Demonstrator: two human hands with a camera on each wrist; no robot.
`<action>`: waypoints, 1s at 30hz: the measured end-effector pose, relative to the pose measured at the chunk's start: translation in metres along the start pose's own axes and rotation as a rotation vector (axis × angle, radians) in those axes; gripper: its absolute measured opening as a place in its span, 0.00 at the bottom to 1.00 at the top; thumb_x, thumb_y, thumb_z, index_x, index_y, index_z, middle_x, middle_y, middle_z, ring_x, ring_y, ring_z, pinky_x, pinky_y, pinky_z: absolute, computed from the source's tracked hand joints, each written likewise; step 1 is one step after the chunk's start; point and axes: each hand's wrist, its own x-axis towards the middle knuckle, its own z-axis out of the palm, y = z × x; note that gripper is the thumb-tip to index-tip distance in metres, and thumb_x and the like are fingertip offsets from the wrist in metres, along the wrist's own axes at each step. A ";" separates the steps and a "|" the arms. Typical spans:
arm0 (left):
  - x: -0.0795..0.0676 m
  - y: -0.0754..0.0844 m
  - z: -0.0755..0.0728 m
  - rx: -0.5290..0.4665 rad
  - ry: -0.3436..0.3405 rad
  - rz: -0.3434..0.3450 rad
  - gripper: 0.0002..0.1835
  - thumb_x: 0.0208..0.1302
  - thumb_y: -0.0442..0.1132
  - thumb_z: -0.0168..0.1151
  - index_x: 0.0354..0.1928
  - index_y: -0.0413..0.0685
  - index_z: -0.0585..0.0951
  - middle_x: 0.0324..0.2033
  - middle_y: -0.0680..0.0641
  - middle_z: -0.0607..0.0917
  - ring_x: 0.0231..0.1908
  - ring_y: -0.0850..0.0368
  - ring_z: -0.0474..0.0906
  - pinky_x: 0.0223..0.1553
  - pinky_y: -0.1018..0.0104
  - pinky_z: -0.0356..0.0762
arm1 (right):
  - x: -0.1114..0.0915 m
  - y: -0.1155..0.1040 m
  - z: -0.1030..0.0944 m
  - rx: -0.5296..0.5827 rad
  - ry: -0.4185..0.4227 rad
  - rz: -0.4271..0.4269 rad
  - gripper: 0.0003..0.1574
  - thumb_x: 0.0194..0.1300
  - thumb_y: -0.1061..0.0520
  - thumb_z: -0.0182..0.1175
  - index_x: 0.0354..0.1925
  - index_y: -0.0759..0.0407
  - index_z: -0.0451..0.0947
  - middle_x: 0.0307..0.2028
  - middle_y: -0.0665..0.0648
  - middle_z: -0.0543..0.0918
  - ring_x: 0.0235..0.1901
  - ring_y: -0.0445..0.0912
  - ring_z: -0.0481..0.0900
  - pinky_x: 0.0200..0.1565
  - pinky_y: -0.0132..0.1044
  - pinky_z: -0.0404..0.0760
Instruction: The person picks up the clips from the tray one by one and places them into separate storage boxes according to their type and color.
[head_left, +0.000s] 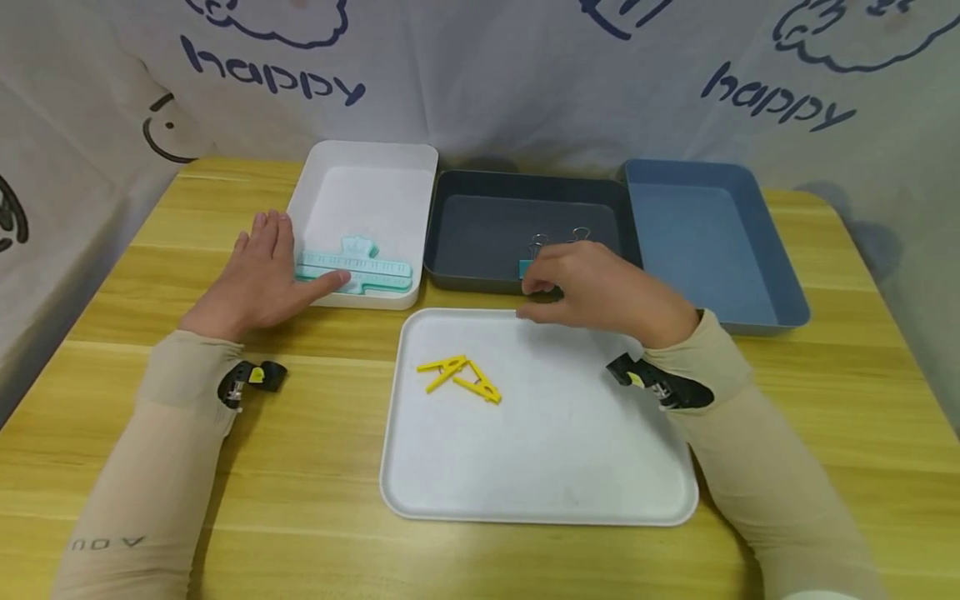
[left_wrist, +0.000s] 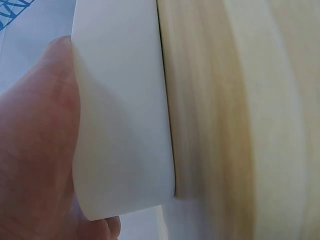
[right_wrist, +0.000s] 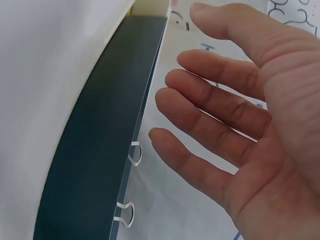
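Note:
My left hand (head_left: 258, 279) rests at the left rim of a white tray (head_left: 363, 187), fingers straight, its thumb reaching over the near corner. Under the thumb tip in the head view lie mint-green bag clips (head_left: 375, 271) with ruler-like marks. Above the near edge of a dark grey tray (head_left: 495, 221) is my right hand (head_left: 600, 287), fingers loosely bent and apart, with nothing between them in the right wrist view. It partly hides binder clips in that tray; a teal one (head_left: 524, 269) shows beside the fingers, and wire handles (right_wrist: 134, 154) stick up past the rim.
A flat white tray (head_left: 540, 458) lies in front, bearing two yellow clothespins (head_left: 480, 387) near its left side. To the right of the dark tray stands a blue tray (head_left: 697, 233). Behind the wooden table (head_left: 315, 483) hangs a printed cloth (head_left: 480, 92).

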 end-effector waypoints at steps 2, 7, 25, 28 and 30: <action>0.000 0.000 -0.001 0.001 -0.003 0.003 0.69 0.65 0.81 0.44 0.78 0.29 0.27 0.79 0.26 0.27 0.81 0.28 0.23 0.81 0.32 0.28 | 0.000 -0.004 0.001 0.013 -0.022 -0.008 0.12 0.63 0.49 0.74 0.41 0.55 0.88 0.40 0.55 0.87 0.40 0.47 0.86 0.45 0.42 0.87; 0.000 0.000 -0.002 0.000 -0.009 0.004 0.69 0.65 0.80 0.44 0.78 0.29 0.28 0.79 0.26 0.27 0.81 0.28 0.23 0.81 0.32 0.28 | 0.001 -0.012 0.003 0.041 -0.057 -0.045 0.14 0.64 0.49 0.74 0.44 0.54 0.88 0.42 0.54 0.88 0.40 0.45 0.87 0.44 0.40 0.87; 0.000 -0.001 -0.002 -0.010 -0.015 0.002 0.69 0.66 0.80 0.45 0.78 0.29 0.27 0.79 0.27 0.26 0.81 0.29 0.22 0.81 0.32 0.27 | 0.005 -0.037 0.012 0.065 -0.158 -0.115 0.16 0.64 0.48 0.74 0.46 0.53 0.88 0.43 0.51 0.87 0.43 0.44 0.86 0.49 0.39 0.87; 0.000 -0.002 -0.002 -0.012 -0.012 0.005 0.69 0.66 0.79 0.45 0.78 0.30 0.27 0.79 0.27 0.27 0.81 0.29 0.22 0.81 0.32 0.27 | 0.007 -0.040 0.014 0.062 -0.172 -0.130 0.15 0.64 0.48 0.73 0.46 0.53 0.88 0.42 0.51 0.88 0.43 0.44 0.86 0.50 0.39 0.87; 0.000 -0.002 -0.001 -0.015 -0.010 0.005 0.69 0.66 0.79 0.45 0.78 0.30 0.27 0.80 0.27 0.27 0.81 0.29 0.23 0.81 0.32 0.27 | 0.007 -0.042 0.015 0.058 -0.177 -0.146 0.14 0.65 0.48 0.73 0.45 0.53 0.87 0.42 0.51 0.88 0.42 0.43 0.85 0.49 0.38 0.86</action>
